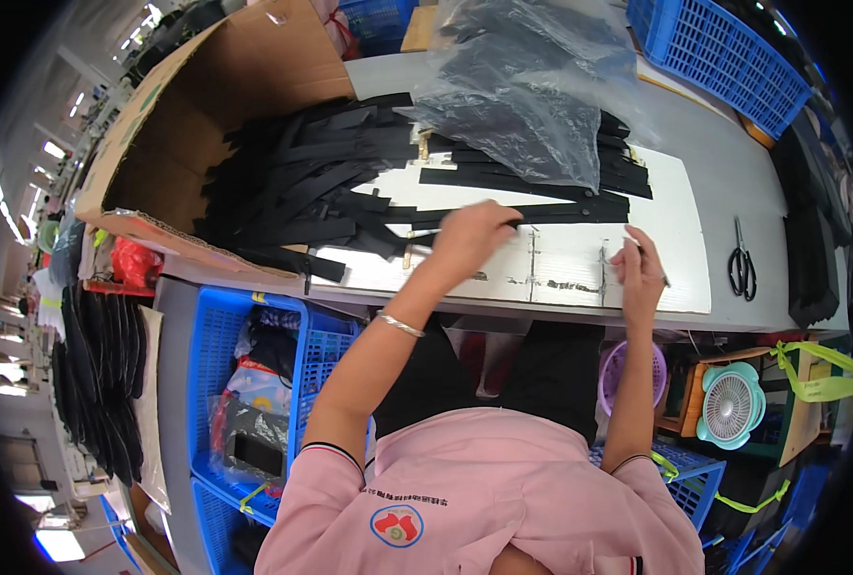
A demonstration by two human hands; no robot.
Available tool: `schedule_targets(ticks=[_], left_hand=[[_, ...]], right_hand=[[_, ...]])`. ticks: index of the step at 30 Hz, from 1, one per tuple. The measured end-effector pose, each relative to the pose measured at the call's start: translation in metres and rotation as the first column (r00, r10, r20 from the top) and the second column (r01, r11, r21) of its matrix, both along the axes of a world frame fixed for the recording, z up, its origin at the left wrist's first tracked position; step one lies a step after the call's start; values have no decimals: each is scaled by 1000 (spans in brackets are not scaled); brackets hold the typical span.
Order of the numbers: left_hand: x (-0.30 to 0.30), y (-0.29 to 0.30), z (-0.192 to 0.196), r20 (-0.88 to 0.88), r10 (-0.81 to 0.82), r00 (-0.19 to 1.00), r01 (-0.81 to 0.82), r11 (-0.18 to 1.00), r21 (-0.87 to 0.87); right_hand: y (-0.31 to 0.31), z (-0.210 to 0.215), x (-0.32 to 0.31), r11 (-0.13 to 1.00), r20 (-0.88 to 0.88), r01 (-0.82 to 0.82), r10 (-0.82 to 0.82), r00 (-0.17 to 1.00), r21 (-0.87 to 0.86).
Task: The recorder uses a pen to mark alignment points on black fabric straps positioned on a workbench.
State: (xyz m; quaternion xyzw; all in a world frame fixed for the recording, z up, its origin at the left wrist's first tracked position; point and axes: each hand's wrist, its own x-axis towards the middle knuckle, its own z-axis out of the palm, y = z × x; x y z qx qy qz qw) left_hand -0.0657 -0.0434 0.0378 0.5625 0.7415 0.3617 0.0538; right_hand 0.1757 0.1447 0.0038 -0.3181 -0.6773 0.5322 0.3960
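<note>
My left hand (472, 240) is over the white board (680, 249), its fingers closed on a black strap; a dark end shows at the fingertips, slightly blurred. My right hand (641, 273) is bent above the board's right part, by a drawn line. A thin, dark, pen-like stick pokes out beside it; most of it is hidden in the fingers. Just beyond my hands, flat black straps (561, 212) lie lengthwise on the board. To the left, a tangled heap of black straps (302, 177) spills from a cardboard box (149, 115) lying on its side.
Clear plastic sheeting (513, 96) covers straps at the back. Black-handled scissors (741, 266) lie right of the board, near a black stack (810, 240). A blue basket (724, 57) stands back right. Below the table are a blue crate (244, 297), a purple basket (633, 374) and a fan (731, 404).
</note>
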Motion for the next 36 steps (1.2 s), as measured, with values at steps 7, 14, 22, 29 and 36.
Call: schedule_targets(ticks=[7,14,22,29,36], left_hand=[[66,52,-25,350,-210,913,198,978,69],[66,3,-35,-182,-39,983,54,995,83],[58,-76,-36,-272,226,935,-256,963,-79],[37,-114,-37,-167,289,943,-314,937,-154],[36,-115,-38,-117,282,952,-296,946,-132]], right_hand=[[-72,-8,-7,641,298,-170,-95,950,748],[-43,-14,33,553,470,-273,-252,846,787],[-22,-13,50,540,507,-296,-297,809,788],[-17,-20,56,601,527,-222,-396,752,768],[-50,16,17,706,447,-60,-379,810,706]])
